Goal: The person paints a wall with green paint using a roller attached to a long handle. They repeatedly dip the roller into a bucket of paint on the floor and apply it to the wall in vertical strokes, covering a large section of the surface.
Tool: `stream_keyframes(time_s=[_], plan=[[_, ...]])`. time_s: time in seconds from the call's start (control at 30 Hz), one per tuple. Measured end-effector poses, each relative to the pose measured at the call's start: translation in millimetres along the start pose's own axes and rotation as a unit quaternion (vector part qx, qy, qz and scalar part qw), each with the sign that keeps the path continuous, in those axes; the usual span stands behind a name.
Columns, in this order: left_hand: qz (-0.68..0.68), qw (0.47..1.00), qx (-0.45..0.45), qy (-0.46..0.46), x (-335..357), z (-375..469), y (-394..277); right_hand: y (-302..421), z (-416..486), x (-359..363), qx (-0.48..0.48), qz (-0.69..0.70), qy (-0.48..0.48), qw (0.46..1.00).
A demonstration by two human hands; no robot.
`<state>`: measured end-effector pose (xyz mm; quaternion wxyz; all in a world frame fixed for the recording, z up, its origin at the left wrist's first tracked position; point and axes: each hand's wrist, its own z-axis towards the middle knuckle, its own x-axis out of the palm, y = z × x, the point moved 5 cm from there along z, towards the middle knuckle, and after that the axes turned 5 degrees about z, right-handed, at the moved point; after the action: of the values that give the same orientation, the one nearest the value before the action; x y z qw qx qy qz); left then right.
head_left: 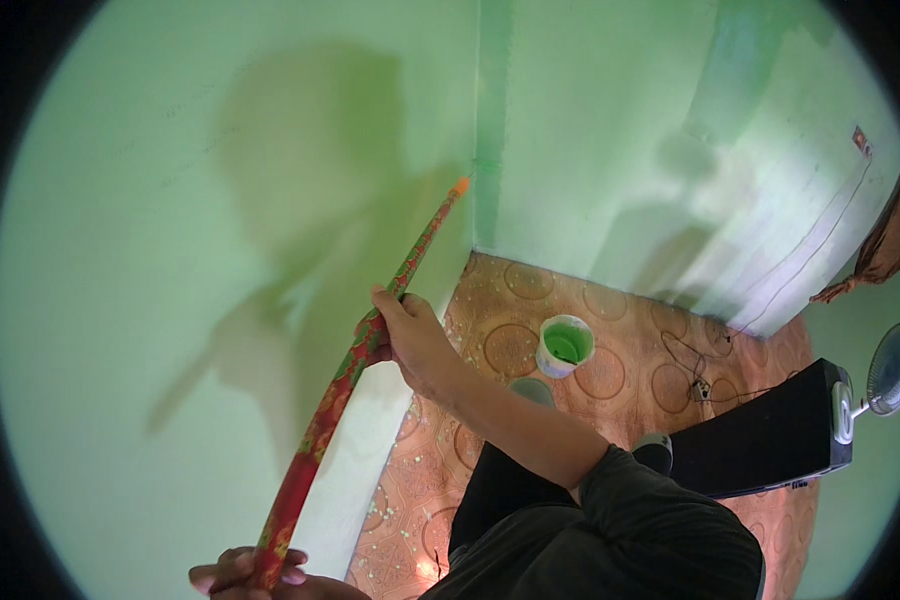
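Note:
My right hand [409, 330] grips the middle of a long pole [330, 409] with a red, green and gold pattern. Its thumb lies along the pole. At the bottom left my left hand [251, 574], partly cut off by the frame, is closed around the pole's near end. The pole slants up and away to an orange tip [461, 184] close to the corner of two light green walls. What is fixed beyond the tip is too small to tell. A darker green band [489, 135] runs along the corner. A white bucket [565, 360] holding green paint stands on the floor.
A patterned brown floor [510, 349] bears light specks. To the right are a long black box-like object [757, 427], a white fan [889, 371], a cable with a socket block [700, 390], a wall socket [860, 140] and hanging brown cloth [881, 240]. Shadows fall on both walls.

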<state>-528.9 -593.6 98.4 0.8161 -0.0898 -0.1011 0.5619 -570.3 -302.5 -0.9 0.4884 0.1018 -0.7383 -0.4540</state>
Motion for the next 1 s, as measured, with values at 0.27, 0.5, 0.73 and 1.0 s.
stream_keyframes(time_s=[0.27,0.5,0.73,1.0], plan=[[-0.087,0.993,0.015,-0.082,-77.5,-33.3,-24.6,16.2,-40.4,60.6,-0.040,-0.023,0.053,0.998],[-0.112,0.977,-0.064,-0.170,-86.9,-75.5,-16.0,30.7,-38.2,75.7,-0.116,-0.100,0.064,0.986],[-0.061,0.970,-0.200,-0.122,-37.8,-133.5,26.7,94.3,-18.0,80.6,-0.209,-0.180,0.039,0.960],[-0.169,0.855,-0.490,0.031,30.0,-213.1,88.4,154.6,32.8,52.8,-0.338,-0.215,0.009,0.916]])
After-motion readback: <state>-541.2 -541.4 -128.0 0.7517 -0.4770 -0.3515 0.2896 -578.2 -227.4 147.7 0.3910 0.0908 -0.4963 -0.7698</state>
